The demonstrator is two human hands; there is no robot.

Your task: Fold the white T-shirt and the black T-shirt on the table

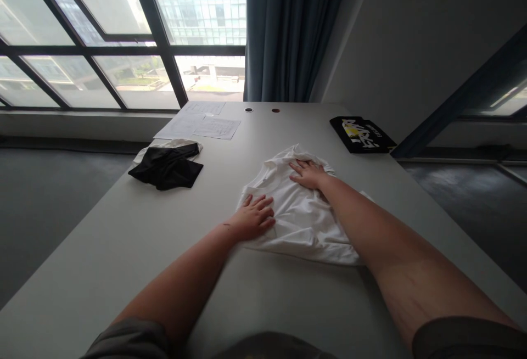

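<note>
A white cloth garment point(302, 219) lies spread and wrinkled on the white table point(164, 243); it looks like a shirt, though its exact kind is hard to tell. My left hand point(254, 217) rests flat on its left side, fingers spread. Farther up, near the garment's far end, my right hand point(308, 174) presses on the cloth with the fingers apart. Neither hand grips anything. The right forearm covers part of the garment's right side.
At the left edge lies a crumpled black cloth point(167, 167) over a white one point(144, 150). Printed papers point(216, 127) sit at the far left. A folded black item with white and yellow print point(360, 135) lies at the far right. Behind hangs a blue curtain point(288, 29).
</note>
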